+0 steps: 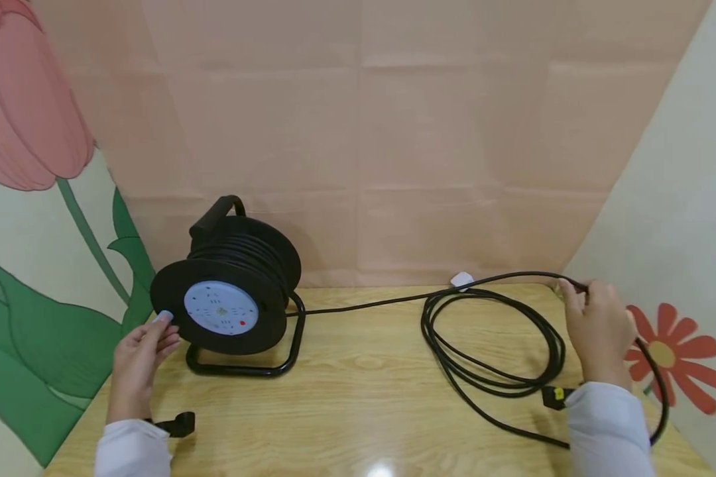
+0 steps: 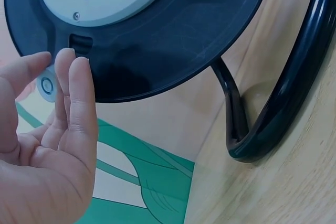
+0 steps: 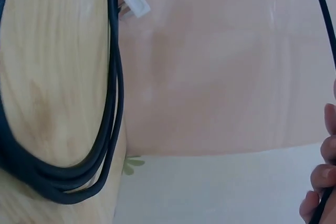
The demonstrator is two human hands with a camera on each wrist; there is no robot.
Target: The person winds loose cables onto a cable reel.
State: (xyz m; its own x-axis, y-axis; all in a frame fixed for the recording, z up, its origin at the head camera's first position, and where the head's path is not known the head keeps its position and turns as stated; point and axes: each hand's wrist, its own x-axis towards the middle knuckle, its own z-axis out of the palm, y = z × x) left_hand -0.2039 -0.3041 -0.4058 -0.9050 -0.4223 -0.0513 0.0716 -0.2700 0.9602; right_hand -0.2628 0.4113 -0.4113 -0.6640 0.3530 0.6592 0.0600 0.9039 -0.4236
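On the left of the table stands a black cable reel (image 1: 223, 291) with a round pale socket panel (image 1: 221, 308) facing front. My left hand (image 1: 140, 361) is at the reel's left rim and pinches its small pale winding knob (image 2: 47, 85) between thumb and fingers. A black cable (image 1: 370, 304) runs from the wound drum across to the right. My right hand (image 1: 602, 321) grips that cable, raised above the table's right side. Past this hand the cable droops and joins a loose coil (image 1: 557, 364) lying on the table. A white plug (image 1: 462, 280) sits behind the coil.
The reel rests on a black tubular stand (image 1: 244, 371) and has a carry handle (image 1: 215, 215) on top. A pinkish covering (image 1: 358, 132) rises behind the wooden table (image 1: 358, 397). Painted walls with a tulip (image 1: 30, 99) and a red flower (image 1: 680, 358) flank it.
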